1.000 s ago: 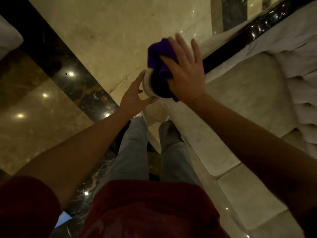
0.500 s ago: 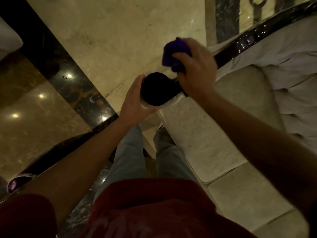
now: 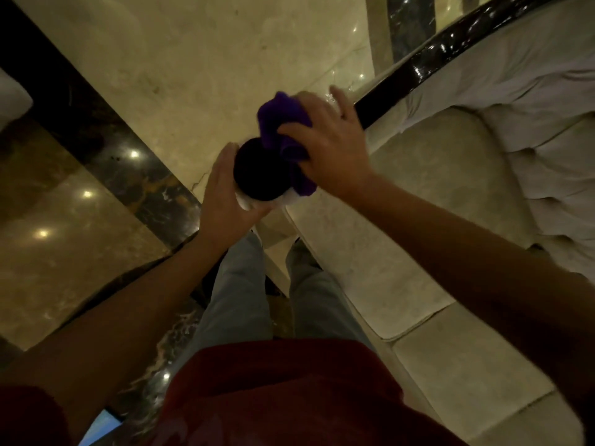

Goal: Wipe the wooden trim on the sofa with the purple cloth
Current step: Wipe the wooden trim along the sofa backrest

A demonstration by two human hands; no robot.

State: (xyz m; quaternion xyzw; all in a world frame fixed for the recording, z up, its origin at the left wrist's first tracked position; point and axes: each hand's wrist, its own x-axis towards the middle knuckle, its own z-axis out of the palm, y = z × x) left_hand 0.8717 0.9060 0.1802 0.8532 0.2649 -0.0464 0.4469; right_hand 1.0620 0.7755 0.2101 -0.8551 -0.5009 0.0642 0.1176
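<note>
- marble floor [image 3: 199, 59]: glossy, pale with dark veined bands; fills the left half of the view and carries spots of reflected light.
- left hand [image 3: 225, 201]: cupped against the outer, floor-side face of the sofa arm's front end, palm on the pale upholstery just below the dark disc; fingers together and lightly curved, bracing, not closed around anything.
- rounded end of the trim [image 3: 257, 170]: a dark disc of wood capping the front of the sofa arm, mostly bare, lying between the two hands.
- purple cloth [image 3: 283, 123]: bunched, pressed onto the upper right edge of the disc where the rail begins; a tail hangs down to the disc's lower right.
- right hand [image 3: 328, 146]: lies over the cloth and pins it to the wood; thumb and inner fingers bear on the fabric, while the outer fingers are spread and reach toward the rail. it is the working hand and the nearer one to the unwiped rail.
- wooden trim [image 3: 450, 49]: a glossy dark rail whose long axis runs from under the right hand's fingers up and to the right, toward the top right corner; judged, the next stroke follows this axis away from the body.
- sofa [image 3: 418, 204]: pale seat cushions right of the rail, with tufted, crumpled white fabric at far right.
</note>
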